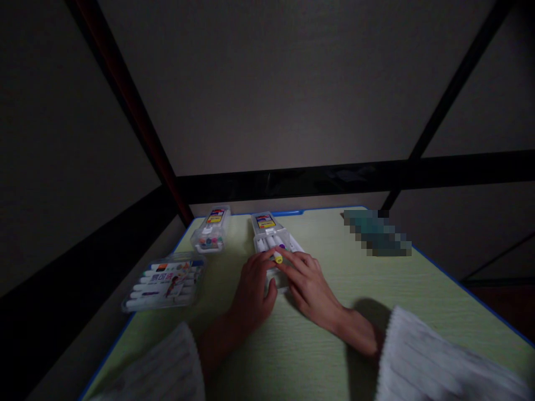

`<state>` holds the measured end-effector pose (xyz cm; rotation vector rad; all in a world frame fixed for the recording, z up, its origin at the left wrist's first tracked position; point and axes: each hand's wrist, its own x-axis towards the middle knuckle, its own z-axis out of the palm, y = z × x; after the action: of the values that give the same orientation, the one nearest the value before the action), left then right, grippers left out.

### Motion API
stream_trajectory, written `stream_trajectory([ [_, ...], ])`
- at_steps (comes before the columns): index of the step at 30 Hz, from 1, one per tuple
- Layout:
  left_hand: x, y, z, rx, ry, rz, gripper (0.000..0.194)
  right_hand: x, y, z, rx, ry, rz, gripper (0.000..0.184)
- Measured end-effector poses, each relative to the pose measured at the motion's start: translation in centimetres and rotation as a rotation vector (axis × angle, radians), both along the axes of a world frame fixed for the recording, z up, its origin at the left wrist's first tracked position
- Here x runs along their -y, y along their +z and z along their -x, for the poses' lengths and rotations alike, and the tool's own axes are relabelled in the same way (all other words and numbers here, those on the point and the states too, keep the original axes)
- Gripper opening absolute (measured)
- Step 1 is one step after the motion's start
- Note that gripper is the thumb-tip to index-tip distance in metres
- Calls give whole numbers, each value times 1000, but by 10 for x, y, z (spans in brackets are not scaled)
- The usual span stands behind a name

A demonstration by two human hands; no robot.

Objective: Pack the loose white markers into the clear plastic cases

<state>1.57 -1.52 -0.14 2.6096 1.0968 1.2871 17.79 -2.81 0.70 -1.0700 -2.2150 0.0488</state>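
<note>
A clear plastic marker case lies open in the middle of a pale green table, with white-barrelled markers in it. My left hand rests on the near end of the case, fingers curled over the markers. My right hand reaches in from the right, its fingertips pinching a marker with a yellow cap at the row of markers.
A second clear marker case stands at the back left. A flat pack of markers lies at the table's left edge. A blurred greenish object sits at the back right. Dark frame bars and a wall rise behind the table.
</note>
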Motion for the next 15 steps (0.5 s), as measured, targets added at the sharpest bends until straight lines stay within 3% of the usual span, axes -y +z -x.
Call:
stream_trajectory([
  [15,0,-1,-1,-24,47,43,34,-1,-1,1,19,-8,90,50],
])
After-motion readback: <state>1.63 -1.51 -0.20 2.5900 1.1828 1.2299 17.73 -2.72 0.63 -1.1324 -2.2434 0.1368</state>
